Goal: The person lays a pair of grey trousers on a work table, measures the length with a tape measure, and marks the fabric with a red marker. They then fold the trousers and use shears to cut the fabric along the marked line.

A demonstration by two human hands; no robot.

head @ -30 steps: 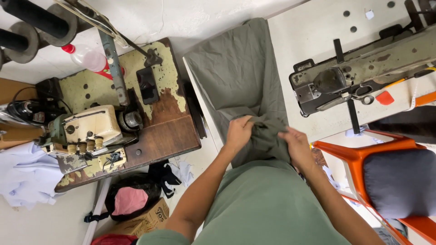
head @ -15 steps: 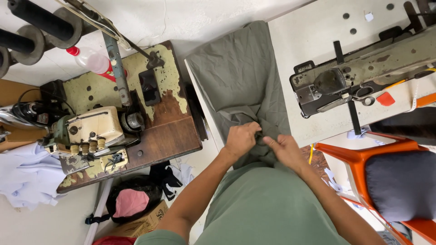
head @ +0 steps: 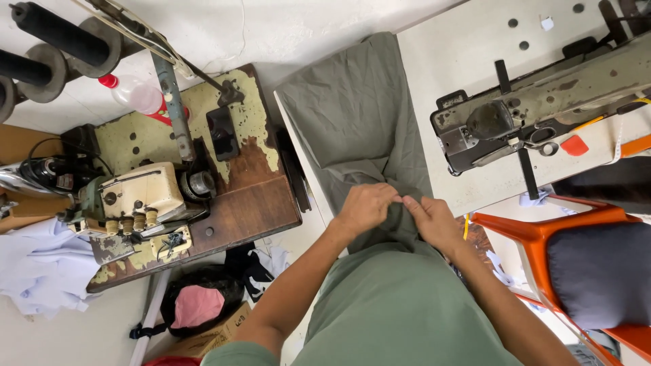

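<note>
Both hands are closed on the same bunch of olive-green fabric (head: 359, 115): the left hand (head: 366, 207) has its fingers curled over a gathered fold, and the right hand (head: 430, 220) pinches the cloth just beside it, fingertips almost touching the left hand's. The grip sits at the near edge of the white table (head: 468, 41), close to the person's body, and the rest of the fabric runs away from the hands, draped flat over the table's left edge with a few creases in it. Below the hands lies more green cloth of a like shade, on the person's lap or body; which it is I cannot tell. To the right, near the right forearm, stands an orange plastic chair (head: 529, 227) with a dark cushion (head: 603, 271) on its seat. Farther right on the white table sits a grey, worn sewing machine (head: 542, 112), with scissors (head: 539, 135) lying against it. On the left side stands a worn wooden table (head: 251, 203) with flaking pale paint, bearing a cream overlock machine (head: 135, 196). Beneath it on the floor are a dark bag with pink cloth (head: 196, 305) and a heap of white cloth (head: 37, 264). At the far left are a clear plastic bottle with a red cap (head: 132, 95) and black spool rollers (head: 47, 44).
</note>
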